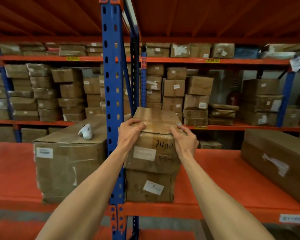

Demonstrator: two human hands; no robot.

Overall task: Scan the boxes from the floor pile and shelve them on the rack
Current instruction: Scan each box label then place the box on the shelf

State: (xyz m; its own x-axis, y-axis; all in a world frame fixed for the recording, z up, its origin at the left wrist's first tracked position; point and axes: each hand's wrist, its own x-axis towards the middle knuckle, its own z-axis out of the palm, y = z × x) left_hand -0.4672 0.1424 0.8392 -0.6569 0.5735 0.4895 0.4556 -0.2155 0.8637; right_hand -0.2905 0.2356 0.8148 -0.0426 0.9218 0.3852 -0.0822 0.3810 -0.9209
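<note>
- On the orange shelf (215,172) of the rack, just right of the blue upright (112,101): the top box (156,135), a brown carton, sits squarely on a lower box (149,186) of like width, near the shelf's front edge.
- Long axis of the top box: it runs from the front edge toward the back of the shelf; one short end faces the camera, bearing a white label and handwritten black marks, and the far end points at the rear racks.
- Left hand (130,131): fingers curled over the near top-left corner of the top box, thumb side on its front face; it grips the carton's edge.
- Right hand (184,138): fingers curled over the near top-right corner, gripping the same edge; both forearms reach in from the bottom of the view.
- Left of the upright: a large carton (66,163) stands near the front edge of the neighbouring shelf, with a white handheld scanner (86,131) lying on its top, apart from both hands.
- Right end of the orange shelf: a long carton (277,161) lies at an angle, well apart from the stack.
- Behind: further racks (189,94) hold many stacked cartons on orange beams with yellow tags.
</note>
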